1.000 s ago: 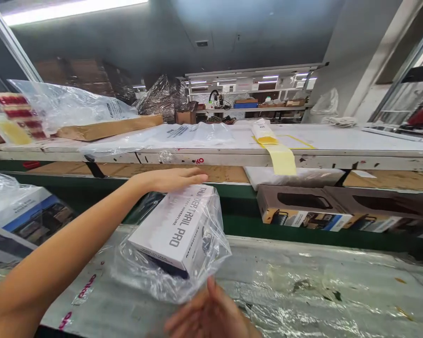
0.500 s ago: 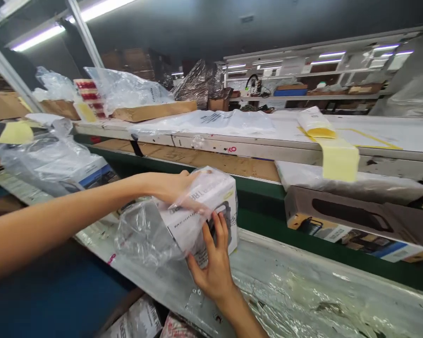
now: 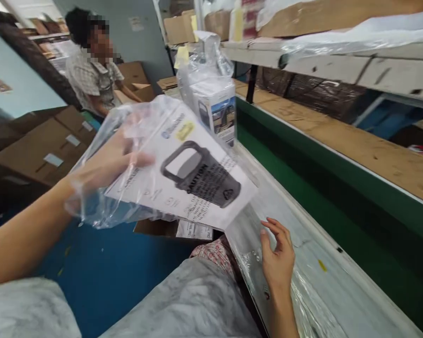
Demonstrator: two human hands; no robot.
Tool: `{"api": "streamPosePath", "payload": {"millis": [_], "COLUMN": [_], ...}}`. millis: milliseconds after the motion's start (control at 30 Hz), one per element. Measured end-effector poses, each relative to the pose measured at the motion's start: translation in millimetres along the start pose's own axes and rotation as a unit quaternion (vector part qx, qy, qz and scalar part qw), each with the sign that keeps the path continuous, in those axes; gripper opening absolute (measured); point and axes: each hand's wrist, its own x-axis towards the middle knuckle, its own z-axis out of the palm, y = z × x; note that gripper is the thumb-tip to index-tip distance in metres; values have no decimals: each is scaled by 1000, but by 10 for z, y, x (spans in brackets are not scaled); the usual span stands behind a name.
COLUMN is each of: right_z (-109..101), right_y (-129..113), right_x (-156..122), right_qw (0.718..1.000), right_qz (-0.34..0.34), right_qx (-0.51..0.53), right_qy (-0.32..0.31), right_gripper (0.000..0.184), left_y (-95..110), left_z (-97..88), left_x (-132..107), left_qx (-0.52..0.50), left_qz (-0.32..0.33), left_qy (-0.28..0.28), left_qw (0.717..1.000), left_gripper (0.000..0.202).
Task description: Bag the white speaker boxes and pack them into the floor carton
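Observation:
My left hand grips a white product box wrapped in a clear plastic bag, holding it up in the air, tilted, at the left centre of the head view. The box face shows a dark speaker picture and caution print. My right hand rests low on the plastic-covered bench edge, fingers loosely spread and holding nothing, just below the box's lower corner.
Another bagged box stands upright farther along the bench. A person sits at the far left among brown cartons. A green conveyor channel and a shelf run along the right. My lap is below.
The view has swung left. My left hand lifted the bagged box off the bench and carried it leftward; my right hand let go of it and dropped to the bench edge.

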Motion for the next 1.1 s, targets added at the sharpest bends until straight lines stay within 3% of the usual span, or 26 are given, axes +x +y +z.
{"api": "streamPosePath", "payload": {"millis": [133, 267, 433, 633, 733, 867, 1000, 1100], "right_z": [264, 302, 252, 237, 220, 206, 196, 192], "right_y": [477, 665, 674, 633, 655, 668, 633, 612], "right_x": [-111, -152, -168, -199, -211, -217, -222, -235], "right_qw": [996, 994, 992, 990, 988, 988, 986, 986], "right_qz": [58, 75, 85, 105, 116, 119, 120, 125], "right_qx": [5, -11, -39, -49, -54, -54, -73, -76], "right_qy": [-67, -83, -87, -78, -81, -86, -85, -84], "right_gripper": [34, 34, 35, 35, 36, 35, 35, 35], "left_y": [-741, -1216, -1771, -2412, -2594, -2645, -2668, -2717], "left_z": [-4, 345, 799, 1039, 1145, 1254, 1355, 1528], "left_x": [-573, -789, -658, -87, 198, 414, 440, 282], "left_qx": [26, 155, 211, 201, 203, 211, 212, 210], "left_qz": [-100, -198, -334, -407, -416, -392, -373, -377], "left_qy": [77, 39, -83, -151, -150, -131, -115, -103], "left_qw": [992, 967, 915, 878, 873, 886, 896, 896], "left_gripper": [97, 98, 105, 101, 103, 110, 112, 108]}}
